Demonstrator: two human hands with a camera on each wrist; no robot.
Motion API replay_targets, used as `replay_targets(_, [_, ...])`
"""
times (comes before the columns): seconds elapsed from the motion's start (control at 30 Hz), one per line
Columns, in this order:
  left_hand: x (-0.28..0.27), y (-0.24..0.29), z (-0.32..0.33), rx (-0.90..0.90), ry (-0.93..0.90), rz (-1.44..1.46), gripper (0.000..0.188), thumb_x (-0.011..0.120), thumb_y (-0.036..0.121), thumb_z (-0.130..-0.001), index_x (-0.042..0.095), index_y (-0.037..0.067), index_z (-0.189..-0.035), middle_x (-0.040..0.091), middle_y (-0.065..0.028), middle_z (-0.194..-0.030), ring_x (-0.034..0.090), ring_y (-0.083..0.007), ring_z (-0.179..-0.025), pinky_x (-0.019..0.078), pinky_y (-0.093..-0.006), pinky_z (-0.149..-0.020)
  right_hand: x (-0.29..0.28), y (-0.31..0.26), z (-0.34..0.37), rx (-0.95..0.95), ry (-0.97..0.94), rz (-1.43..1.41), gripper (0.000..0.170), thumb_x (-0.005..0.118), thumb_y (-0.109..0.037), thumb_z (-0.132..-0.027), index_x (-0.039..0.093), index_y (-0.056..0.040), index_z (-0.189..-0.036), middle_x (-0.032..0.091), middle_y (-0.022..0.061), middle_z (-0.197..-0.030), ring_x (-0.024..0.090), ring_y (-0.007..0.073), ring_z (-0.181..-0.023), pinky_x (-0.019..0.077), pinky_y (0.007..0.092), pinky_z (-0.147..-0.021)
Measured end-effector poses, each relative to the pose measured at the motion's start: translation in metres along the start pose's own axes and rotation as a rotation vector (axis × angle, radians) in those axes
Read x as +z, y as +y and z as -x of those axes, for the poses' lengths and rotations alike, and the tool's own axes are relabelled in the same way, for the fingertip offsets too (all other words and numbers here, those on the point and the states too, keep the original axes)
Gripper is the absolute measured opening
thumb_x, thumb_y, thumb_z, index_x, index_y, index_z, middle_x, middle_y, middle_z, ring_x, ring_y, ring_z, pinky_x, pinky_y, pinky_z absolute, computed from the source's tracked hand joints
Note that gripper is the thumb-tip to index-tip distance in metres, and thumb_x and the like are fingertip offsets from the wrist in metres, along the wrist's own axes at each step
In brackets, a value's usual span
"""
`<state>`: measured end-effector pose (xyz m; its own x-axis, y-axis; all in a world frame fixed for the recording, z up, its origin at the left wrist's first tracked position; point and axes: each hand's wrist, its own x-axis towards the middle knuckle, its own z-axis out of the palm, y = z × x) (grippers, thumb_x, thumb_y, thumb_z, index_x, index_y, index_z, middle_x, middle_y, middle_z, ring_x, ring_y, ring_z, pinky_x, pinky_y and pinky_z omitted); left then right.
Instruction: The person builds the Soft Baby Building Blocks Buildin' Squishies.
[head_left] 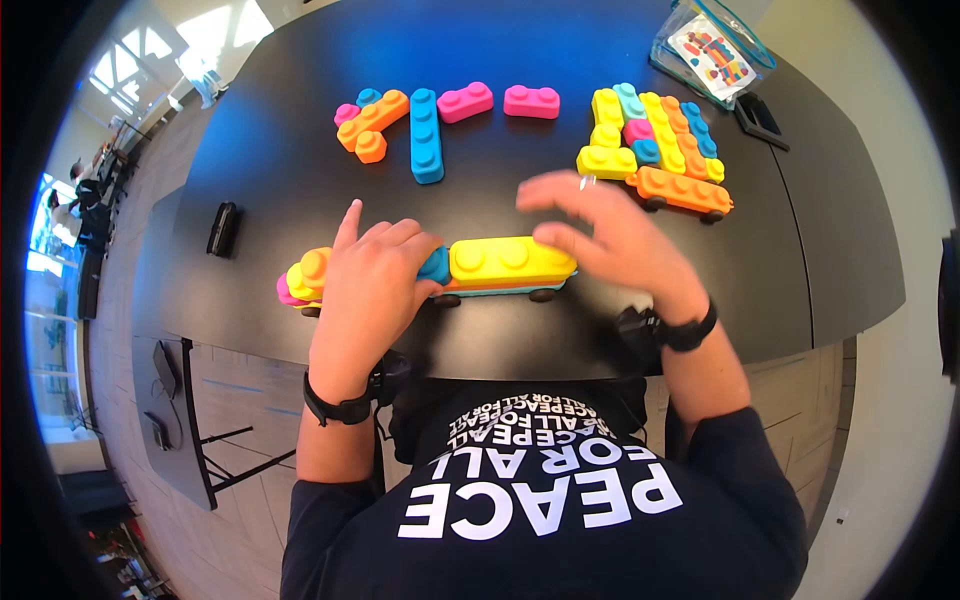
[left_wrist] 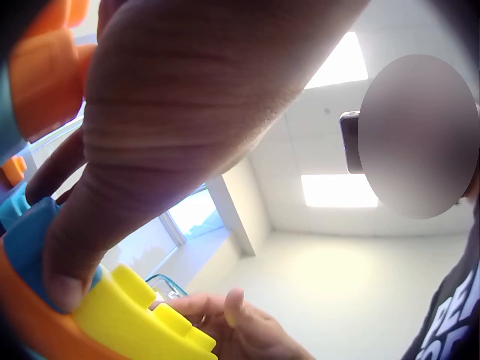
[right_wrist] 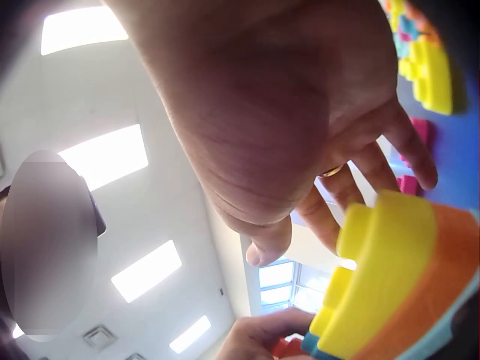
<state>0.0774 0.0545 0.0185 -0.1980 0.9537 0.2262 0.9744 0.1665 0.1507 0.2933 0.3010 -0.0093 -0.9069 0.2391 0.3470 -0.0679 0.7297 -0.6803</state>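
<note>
A long wheeled toy of stacked bricks stands along the table's near side. My left hand (head_left: 375, 270) lies over its middle and pinches a blue brick (left_wrist: 30, 251), thumb on the near side and fingers behind. Right of it sits a long yellow brick (head_left: 505, 260) on an orange layer (right_wrist: 442, 277), over a light blue wheeled base (head_left: 490, 291). At the yellow brick's right end hovers my right hand (head_left: 610, 230), fingers loosely extended and holding nothing. Orange and yellow bricks (head_left: 313, 268) and a pink piece (head_left: 288, 290) show at the toy's left end.
On the dark table (head_left: 620, 330), a blue brick (head_left: 426, 140), pink bricks (head_left: 531, 102) and an orange cluster (head_left: 372, 122) lie farther back. Rows of bricks (head_left: 660, 130) stand at right beside an orange wheeled base (head_left: 680, 190). A clear bag (head_left: 690, 70) and black case (head_left: 223, 229) lie farther out.
</note>
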Motion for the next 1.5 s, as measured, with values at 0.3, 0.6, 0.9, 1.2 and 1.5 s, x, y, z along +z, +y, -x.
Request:
replay_targets(0.3, [-0.001, 0.000, -0.002, -0.041, -0.014, 0.009, 0.050, 0.104, 0.019, -0.076, 0.088, 0.013, -0.123, 0.082, -0.0033, -0.111, 0.078, -0.0307, -0.113, 0.0453, -0.0638, -0.136, -0.038, 0.123, -0.118, 0.220, -0.141, 0.663, 0.054, 0.091, -0.030, -0.104, 0.077, -0.0153, -0.155, 0.061, 0.0301, -0.174, 0.051, 0.0511, -0.166, 0.0471, 0.0562, -0.135])
replay_targets(0.6, [0.001, -0.003, 0.000, -0.028, -0.004, 0.005, 0.050, 0.105, 0.020, -0.076, 0.087, 0.013, -0.122, 0.082, -0.0030, -0.111, 0.078, -0.0298, -0.113, 0.0458, -0.0645, -0.135, -0.026, 0.166, -0.137, 0.231, -0.118, 0.562, 0.025, 0.089, -0.007, -0.098, 0.086, -0.0095, -0.122, 0.074, 0.0214, -0.139, 0.073, 0.0411, -0.129, 0.0602, 0.0505, -0.114])
replay_targets(0.9, [0.003, 0.003, 0.008, -0.048, 0.118, 0.006, 0.084, 0.107, 0.017, -0.072, 0.076, 0.009, -0.150, 0.082, -0.0083, -0.128, 0.074, -0.0317, -0.133, 0.0318, -0.0715, -0.142, -0.007, -0.006, -0.052, 0.044, 0.090, -0.244, 0.039, 0.089, 0.004, -0.101, 0.059, -0.0020, -0.126, 0.076, 0.0119, -0.138, 0.075, 0.0188, -0.131, 0.0649, 0.0392, -0.116])
replay_targets(1.2, [-0.006, 0.003, 0.022, -0.037, 0.334, 0.172, 0.096, 0.105, 0.014, -0.074, 0.070, 0.012, -0.163, 0.080, -0.0065, -0.148, 0.070, -0.0329, -0.145, 0.0207, -0.0755, -0.145, 0.044, -0.046, -0.016, -0.131, 0.213, -0.151, 0.040, 0.095, -0.004, -0.095, 0.072, -0.0044, -0.129, 0.082, 0.0169, -0.137, 0.082, 0.0325, -0.123, 0.0659, 0.0429, -0.109])
replay_targets(1.5, [0.010, -0.011, 0.032, -0.003, 0.305, 0.083, 0.079, 0.102, 0.015, -0.079, 0.078, 0.014, -0.154, 0.080, -0.0014, -0.149, 0.071, -0.0317, -0.143, 0.0236, -0.0771, -0.143, 0.065, -0.036, -0.019, -0.227, 0.165, -0.099, 0.047, 0.099, -0.010, -0.092, 0.074, -0.0073, -0.132, 0.082, 0.0158, -0.138, 0.080, 0.0398, -0.125, 0.0657, 0.0469, -0.105])
